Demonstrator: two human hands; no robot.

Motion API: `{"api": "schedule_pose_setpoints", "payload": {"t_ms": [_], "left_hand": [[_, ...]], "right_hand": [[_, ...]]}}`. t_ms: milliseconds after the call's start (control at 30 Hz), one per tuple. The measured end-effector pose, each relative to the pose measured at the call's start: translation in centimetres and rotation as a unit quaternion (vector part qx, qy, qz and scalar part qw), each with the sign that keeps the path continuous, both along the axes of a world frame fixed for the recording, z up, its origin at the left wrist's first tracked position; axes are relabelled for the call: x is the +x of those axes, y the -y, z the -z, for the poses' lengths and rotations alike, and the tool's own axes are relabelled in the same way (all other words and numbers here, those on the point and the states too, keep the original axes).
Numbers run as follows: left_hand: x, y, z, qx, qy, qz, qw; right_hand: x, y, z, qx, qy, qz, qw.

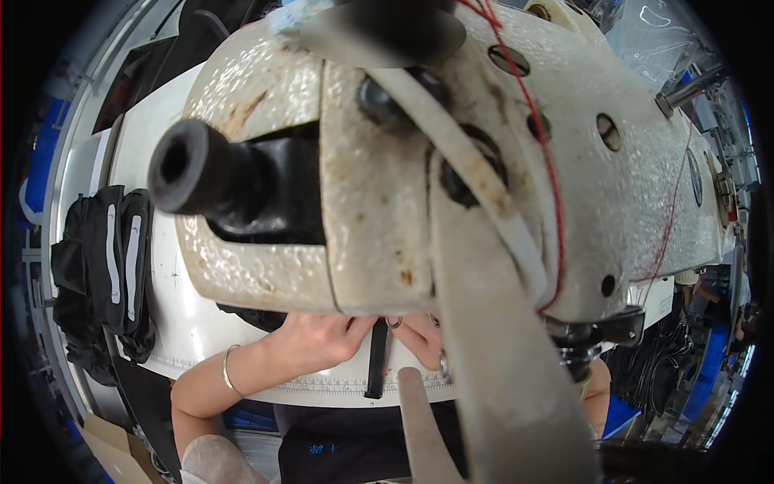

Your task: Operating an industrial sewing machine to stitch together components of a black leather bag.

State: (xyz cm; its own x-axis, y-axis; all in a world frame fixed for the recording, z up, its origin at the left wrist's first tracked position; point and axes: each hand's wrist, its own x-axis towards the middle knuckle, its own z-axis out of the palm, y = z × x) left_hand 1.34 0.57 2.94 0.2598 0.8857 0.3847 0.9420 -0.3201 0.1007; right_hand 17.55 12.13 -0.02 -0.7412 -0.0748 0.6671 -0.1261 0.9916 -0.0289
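Observation:
A large cream sewing machine head (379, 274) fills the middle and hides much of my hands. My left hand (318, 343), with a silver bangle (228, 371) on its wrist, is closed at the upper end of a narrow black strap (376, 359). The strap hangs down over the ruled edge of the white table (322, 387). My right hand (421, 339) is just right of the strap, its fingers bent together; what they hold is hidden behind the machine. Dark material (254, 316) shows beside my left hand under the machine.
A stack of black fabric pieces with pale strips (113, 270) lies at the table's left edge. Red thread (544, 137) runs down the machine's front. A pale metal lever (504, 347) stands before my right arm. A cardboard box (117, 452) sits at lower left.

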Motion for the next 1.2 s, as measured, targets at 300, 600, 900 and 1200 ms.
{"api": "schedule_pose_setpoints", "payload": {"t_ms": [300, 600, 900, 1200], "left_hand": [[-2.7, -2.0, 1.3, -0.035, 0.112, -0.016, 0.993], [-1.1, -2.3, -3.5, -0.067, 0.109, -0.016, 0.992], [6.1, 7.6, -4.1, -0.027, -0.123, 0.018, 0.992], [6.3, 8.3, -2.2, 0.136, -0.03, -0.053, 0.989]], "right_hand": [[-0.6, -1.8, 0.3, -0.267, 0.335, 0.028, 0.903], [0.5, -1.8, -1.9, 0.024, 0.1, -0.067, 0.992], [5.1, 4.2, -3.3, 0.017, 0.086, -0.075, 0.993], [4.7, 4.1, -3.7, -0.058, -0.012, -0.06, 0.996]]}}
